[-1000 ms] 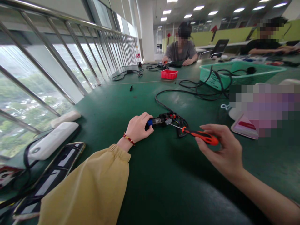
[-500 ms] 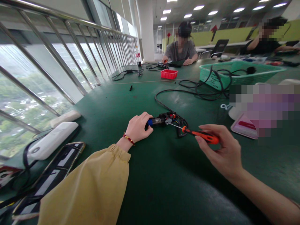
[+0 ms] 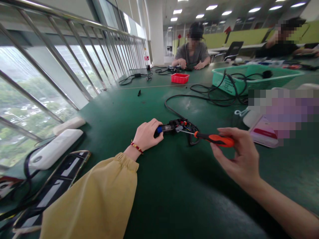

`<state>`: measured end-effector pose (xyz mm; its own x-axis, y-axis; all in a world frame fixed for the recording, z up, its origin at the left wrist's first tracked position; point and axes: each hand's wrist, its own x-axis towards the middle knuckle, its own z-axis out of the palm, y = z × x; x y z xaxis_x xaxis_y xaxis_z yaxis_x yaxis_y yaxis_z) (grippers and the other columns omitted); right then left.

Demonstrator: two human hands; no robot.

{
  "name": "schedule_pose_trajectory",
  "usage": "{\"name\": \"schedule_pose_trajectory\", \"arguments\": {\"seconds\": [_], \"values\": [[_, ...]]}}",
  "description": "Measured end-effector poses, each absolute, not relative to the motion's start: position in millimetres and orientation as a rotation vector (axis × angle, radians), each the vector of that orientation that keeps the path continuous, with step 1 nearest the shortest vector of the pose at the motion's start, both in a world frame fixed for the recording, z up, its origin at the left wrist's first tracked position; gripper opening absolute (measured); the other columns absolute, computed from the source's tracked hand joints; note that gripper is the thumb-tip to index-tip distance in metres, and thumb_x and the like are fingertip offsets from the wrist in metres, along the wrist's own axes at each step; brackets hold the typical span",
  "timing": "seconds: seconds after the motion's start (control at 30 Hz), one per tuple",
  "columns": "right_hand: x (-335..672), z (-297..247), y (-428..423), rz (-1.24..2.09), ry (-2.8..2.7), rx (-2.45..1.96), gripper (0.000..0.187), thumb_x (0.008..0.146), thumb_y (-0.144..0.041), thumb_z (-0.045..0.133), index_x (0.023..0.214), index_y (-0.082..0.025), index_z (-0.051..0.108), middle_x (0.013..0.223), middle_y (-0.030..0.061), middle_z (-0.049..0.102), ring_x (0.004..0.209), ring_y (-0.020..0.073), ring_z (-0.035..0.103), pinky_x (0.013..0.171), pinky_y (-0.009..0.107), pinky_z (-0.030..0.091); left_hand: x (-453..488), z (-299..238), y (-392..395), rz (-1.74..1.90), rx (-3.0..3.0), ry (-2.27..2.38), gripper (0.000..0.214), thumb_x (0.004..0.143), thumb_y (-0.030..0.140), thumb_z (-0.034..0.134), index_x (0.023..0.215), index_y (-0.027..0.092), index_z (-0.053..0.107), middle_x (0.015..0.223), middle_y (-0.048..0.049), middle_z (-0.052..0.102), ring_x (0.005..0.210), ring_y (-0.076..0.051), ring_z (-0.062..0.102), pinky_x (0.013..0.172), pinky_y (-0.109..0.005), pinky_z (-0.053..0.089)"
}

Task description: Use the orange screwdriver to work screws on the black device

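Our left hand [image 3: 147, 134] grips the device [image 3: 168, 127] on the tabletop [image 3: 161, 199] at its blue end; internals [image 3: 183, 123] lie exposed; our right hand [image 3: 241, 154] holds the screwdriver [image 3: 215, 139], tip at them; we cannot tell how much remains

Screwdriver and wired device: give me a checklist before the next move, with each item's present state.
1. Wired device steadied: ok; the left hand grips its blue end.
2. Screwdriver in hand: ok; the right hand holds its orange-and-black handle.
3. Tip seated: cannot tell; it meets the area by the grey part, too small to judge.
4. Black cable clear of both hands: ok; it runs off beyond the device.
5. Small black piece stowed: not ok; it lies loose on the table, outside the red tray.
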<state>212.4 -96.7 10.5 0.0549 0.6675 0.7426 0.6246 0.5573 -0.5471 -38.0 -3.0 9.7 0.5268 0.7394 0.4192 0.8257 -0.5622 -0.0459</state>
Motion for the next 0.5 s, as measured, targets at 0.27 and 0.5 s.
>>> {"name": "schedule_pose_trajectory", "arguments": {"seconds": [0.27, 0.5], "values": [[211.9, 11.9, -97.1, 0.04, -1.637, -1.118, 0.034, 0.07, -0.02, 0.063, 0.102, -0.022, 0.051, 0.086, 0.0034, 0.058, 0.078, 0.0175, 0.06, 0.066, 0.03, 0.05, -37.7, 10.3, -3.2, -0.523, -2.533, -1.314, 0.025, 0.078, 0.03, 0.045, 0.099, 0.018, 0.052, 0.095, -0.0032, 0.057, 0.076, -0.016, 0.055, 0.066, -0.029, 0.041], [211.6, 13.8, -97.6, 0.163, -1.789, -1.21, 0.015, 0.074, -0.021, 0.058, 0.089, -0.023, 0.056, 0.069, -0.0006, 0.059, 0.059, 0.0136, 0.057, 0.054, 0.027, 0.047, -38.1, 10.0, -3.4, -0.528, -2.538, -1.323, 0.027, 0.076, 0.028, 0.046, 0.101, 0.018, 0.051, 0.097, -0.0039, 0.057, 0.077, -0.017, 0.055, 0.067, -0.03, 0.041]]}}
